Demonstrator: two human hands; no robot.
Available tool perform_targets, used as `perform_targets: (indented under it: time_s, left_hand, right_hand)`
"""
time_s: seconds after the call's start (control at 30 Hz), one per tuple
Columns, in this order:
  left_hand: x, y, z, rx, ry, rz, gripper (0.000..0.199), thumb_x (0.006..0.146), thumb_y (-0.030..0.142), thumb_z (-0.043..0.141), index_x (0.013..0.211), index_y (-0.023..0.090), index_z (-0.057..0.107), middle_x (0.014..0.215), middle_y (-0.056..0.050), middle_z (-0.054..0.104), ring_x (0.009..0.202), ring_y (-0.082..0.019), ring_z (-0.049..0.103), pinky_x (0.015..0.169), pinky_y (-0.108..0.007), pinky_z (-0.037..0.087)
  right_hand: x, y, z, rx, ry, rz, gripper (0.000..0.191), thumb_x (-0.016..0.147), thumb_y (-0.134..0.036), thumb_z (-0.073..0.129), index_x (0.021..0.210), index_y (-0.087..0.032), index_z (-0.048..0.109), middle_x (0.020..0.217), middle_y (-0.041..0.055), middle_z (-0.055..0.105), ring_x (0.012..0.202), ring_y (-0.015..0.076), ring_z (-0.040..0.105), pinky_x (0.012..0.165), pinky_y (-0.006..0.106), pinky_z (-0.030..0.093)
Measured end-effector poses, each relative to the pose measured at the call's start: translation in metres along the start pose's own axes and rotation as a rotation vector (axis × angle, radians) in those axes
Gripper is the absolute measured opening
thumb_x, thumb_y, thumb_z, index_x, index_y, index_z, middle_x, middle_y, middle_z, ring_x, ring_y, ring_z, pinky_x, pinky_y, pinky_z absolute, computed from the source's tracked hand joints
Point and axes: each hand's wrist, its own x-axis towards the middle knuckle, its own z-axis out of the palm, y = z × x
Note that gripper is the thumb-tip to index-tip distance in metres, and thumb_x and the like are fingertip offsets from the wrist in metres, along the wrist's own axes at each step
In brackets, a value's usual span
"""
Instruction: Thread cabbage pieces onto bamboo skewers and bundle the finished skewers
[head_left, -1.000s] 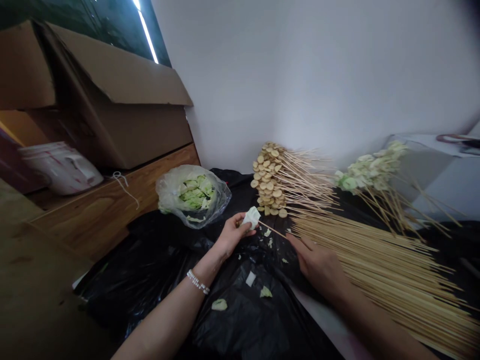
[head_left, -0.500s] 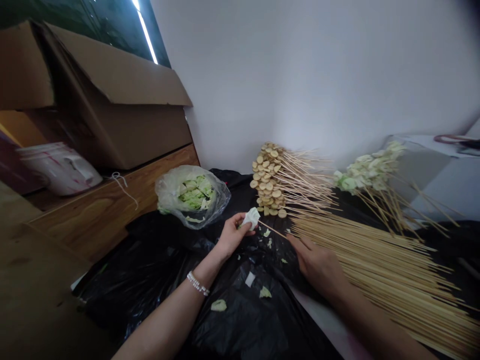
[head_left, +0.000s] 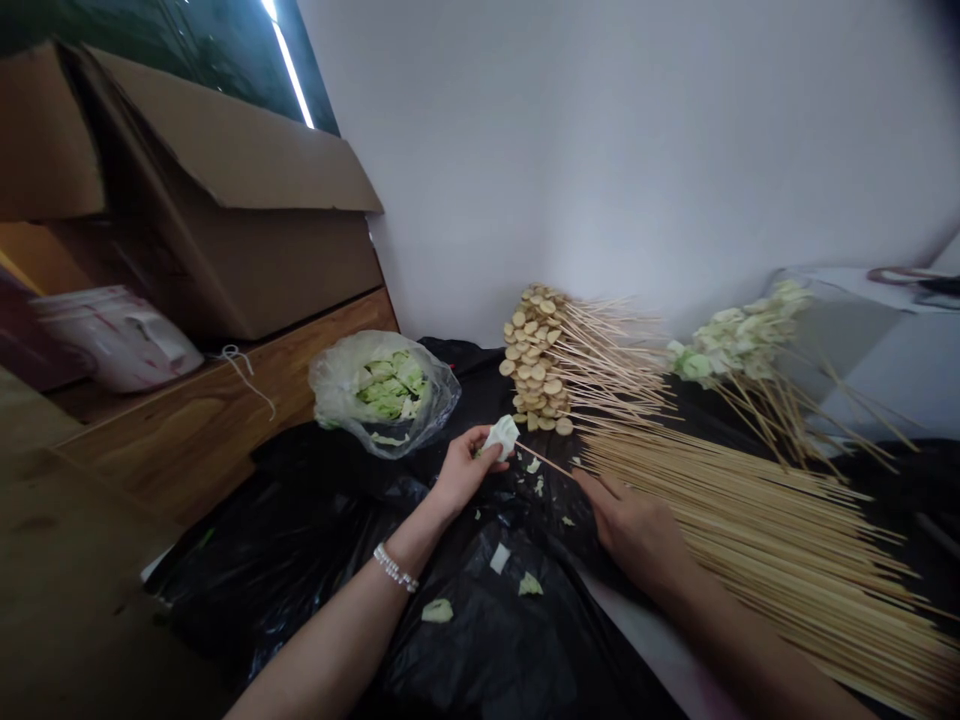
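Between the thumb and fingers of my left hand (head_left: 465, 468) is a pale cabbage leaf piece (head_left: 501, 436). A thin wooden skewer (head_left: 546, 460) runs from that leaf to my right hand (head_left: 637, 530), whose fingers are closed round its other end. The skewer's tip is hidden at the leaf. Beyond my left hand, a clear plastic bag (head_left: 439, 415) holds more cut cabbage (head_left: 391, 385). Right beside my right hand lies a wide spread of bare skewers (head_left: 780, 540). Small cabbage scraps (head_left: 529, 584) are scattered on the black plastic sheet (head_left: 480, 660) below my hands.
Skewered potato-like slices (head_left: 534, 355) are stacked against the wall. Farther right, finished-looking cabbage skewers (head_left: 742, 335) lean near a white box (head_left: 840, 330). On the left stand a cardboard box (head_left: 292, 255) and a white plastic jug (head_left: 120, 335) on a wooden ledge (head_left: 225, 410).
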Motion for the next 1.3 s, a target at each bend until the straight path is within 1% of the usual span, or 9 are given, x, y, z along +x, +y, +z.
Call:
perform_targets:
  time_s: [0.17, 0.33, 0.53, 0.7, 0.8, 0.9, 1.1, 1.2, 1.3]
  left_hand:
    - [-0.0004, 0.0026, -0.0012, -0.054, 0.076, -0.039, 0.042, 0.065, 0.034, 0.080, 0.095, 0.013, 0.059, 0.088, -0.008, 0.072, 0.083, -0.021, 0.070, 0.077, -0.035, 0.058]
    - [-0.0013, 0.0022, -0.0003, -0.082, 0.038, -0.045, 0.041, 0.065, 0.035, 0.080, 0.093, 0.013, 0.059, 0.088, -0.009, 0.072, 0.084, -0.021, 0.070, 0.077, -0.035, 0.058]
    - [-0.0024, 0.0047, 0.0016, -0.142, 0.049, -0.060, 0.039, 0.066, 0.033, 0.080, 0.091, 0.013, 0.058, 0.088, -0.009, 0.071, 0.083, -0.020, 0.069, 0.077, -0.034, 0.057]
    - [-0.0022, 0.0068, 0.0016, -0.201, 0.052, -0.088, 0.036, 0.067, 0.033, 0.079, 0.091, 0.013, 0.060, 0.087, -0.008, 0.069, 0.082, -0.019, 0.068, 0.076, -0.033, 0.057]
    - [-0.0011, 0.0052, 0.0003, -0.160, 0.058, -0.080, 0.038, 0.065, 0.034, 0.080, 0.091, 0.013, 0.063, 0.087, -0.006, 0.068, 0.079, -0.017, 0.066, 0.072, -0.029, 0.056]
    - [0.0005, 0.0033, -0.0010, -0.087, 0.101, -0.060, 0.040, 0.062, 0.033, 0.081, 0.092, 0.014, 0.064, 0.087, -0.005, 0.067, 0.075, -0.014, 0.064, 0.064, -0.023, 0.052]
    - [0.0023, 0.0014, -0.0040, 0.047, 0.208, 0.003, 0.040, 0.059, 0.029, 0.082, 0.089, 0.015, 0.061, 0.070, 0.003, 0.060, 0.055, -0.006, 0.050, 0.052, -0.017, 0.040]
    - [0.0023, 0.0003, -0.0054, 0.062, 0.227, 0.029, 0.042, 0.057, 0.028, 0.083, 0.091, 0.015, 0.061, 0.069, 0.003, 0.061, 0.057, -0.007, 0.051, 0.054, -0.018, 0.039]
    - [0.0016, 0.0009, -0.0050, 0.020, 0.224, 0.013, 0.040, 0.056, 0.030, 0.084, 0.085, 0.015, 0.062, 0.068, 0.002, 0.063, 0.059, -0.009, 0.053, 0.058, -0.020, 0.041]
  right_hand:
    - [-0.0007, 0.0009, 0.0013, 0.021, 0.045, 0.002, 0.039, 0.091, -0.014, 0.037, 0.123, -0.017, 0.059, 0.090, 0.0066, 0.069, 0.062, 0.0129, 0.060, 0.054, 0.024, 0.038]
    - [-0.0007, 0.0009, 0.0036, 0.051, 0.043, -0.009, 0.039, 0.090, -0.013, 0.036, 0.120, -0.017, 0.061, 0.088, 0.0060, 0.068, 0.062, 0.0128, 0.061, 0.054, 0.024, 0.038]
    - [-0.0008, -0.0001, 0.0032, 0.072, 0.049, -0.010, 0.037, 0.092, -0.015, 0.038, 0.122, -0.017, 0.060, 0.088, 0.0055, 0.068, 0.064, 0.0135, 0.061, 0.055, 0.025, 0.038]
    - [-0.0016, 0.0003, 0.0043, 0.086, 0.084, -0.018, 0.036, 0.093, -0.016, 0.039, 0.122, -0.017, 0.061, 0.085, 0.0056, 0.069, 0.062, 0.0122, 0.060, 0.056, 0.024, 0.039]
    - [-0.0017, 0.0010, 0.0057, 0.087, 0.103, -0.023, 0.037, 0.092, -0.015, 0.038, 0.121, -0.016, 0.062, 0.086, 0.0058, 0.069, 0.063, 0.0126, 0.061, 0.056, 0.024, 0.040]
    - [-0.0012, 0.0015, 0.0058, 0.082, 0.115, -0.024, 0.038, 0.092, -0.014, 0.037, 0.120, -0.016, 0.062, 0.087, 0.0057, 0.069, 0.063, 0.0134, 0.062, 0.054, 0.025, 0.041]
    - [-0.0004, 0.0017, 0.0039, 0.062, 0.126, -0.039, 0.036, 0.092, -0.015, 0.037, 0.117, -0.015, 0.063, 0.089, 0.0075, 0.070, 0.063, 0.0134, 0.063, 0.054, 0.025, 0.042]
    - [-0.0008, 0.0020, 0.0044, 0.054, 0.129, -0.041, 0.036, 0.093, -0.017, 0.037, 0.118, -0.016, 0.063, 0.088, 0.0068, 0.069, 0.061, 0.0138, 0.063, 0.053, 0.025, 0.041]
    - [-0.0010, 0.0024, 0.0050, 0.048, 0.136, -0.041, 0.036, 0.093, -0.018, 0.037, 0.117, -0.016, 0.064, 0.085, 0.0055, 0.069, 0.059, 0.0140, 0.062, 0.051, 0.026, 0.039]
